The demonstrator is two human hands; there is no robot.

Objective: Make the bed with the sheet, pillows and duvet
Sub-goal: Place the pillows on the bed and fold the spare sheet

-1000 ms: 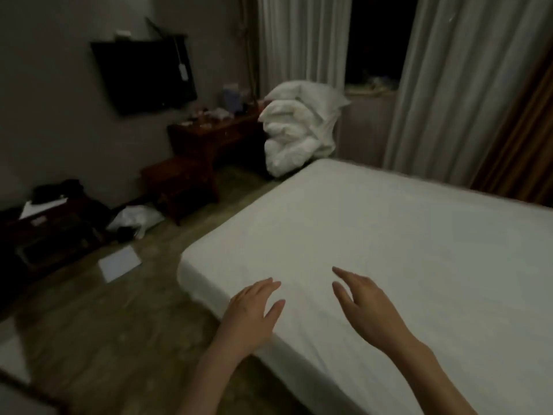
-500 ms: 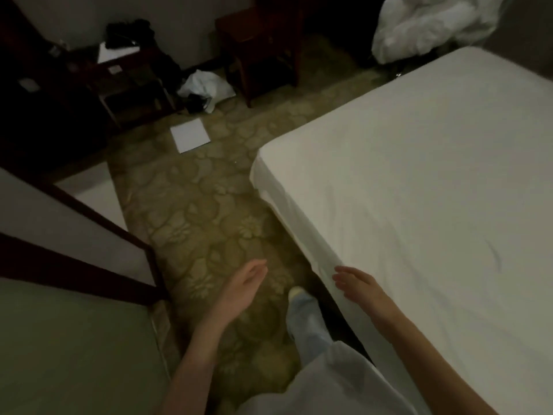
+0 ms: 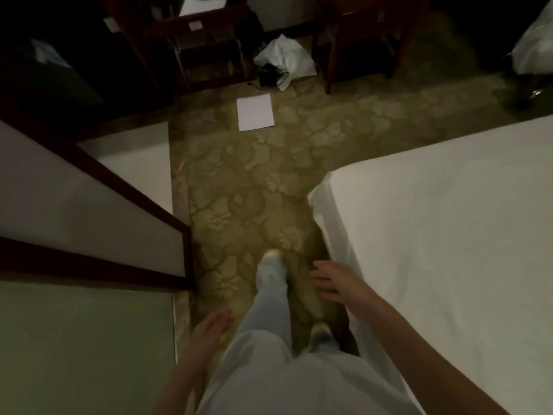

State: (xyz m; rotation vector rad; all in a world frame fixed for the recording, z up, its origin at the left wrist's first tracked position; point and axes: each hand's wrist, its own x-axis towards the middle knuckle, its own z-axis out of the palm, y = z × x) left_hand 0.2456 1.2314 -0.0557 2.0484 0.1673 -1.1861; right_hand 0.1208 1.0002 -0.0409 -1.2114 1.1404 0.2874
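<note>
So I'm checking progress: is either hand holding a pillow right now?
No, the left hand and right hand are both empty, fingers relaxed over the carpet.

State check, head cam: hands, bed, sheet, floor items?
left hand: open, holds nothing
right hand: open, fingers spread, beside the bed edge
sheet: spread flat over the bed
pillows: off the bed, piled at far right
paper: flat on the carpet
plastic bag: crumpled on the floor

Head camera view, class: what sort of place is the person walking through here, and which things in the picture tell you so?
Probably a hotel bedroom. A bed with a plain white sheet stands on the right, patterned floral carpet covers the floor, and dark wooden furniture lines the far wall.
</note>
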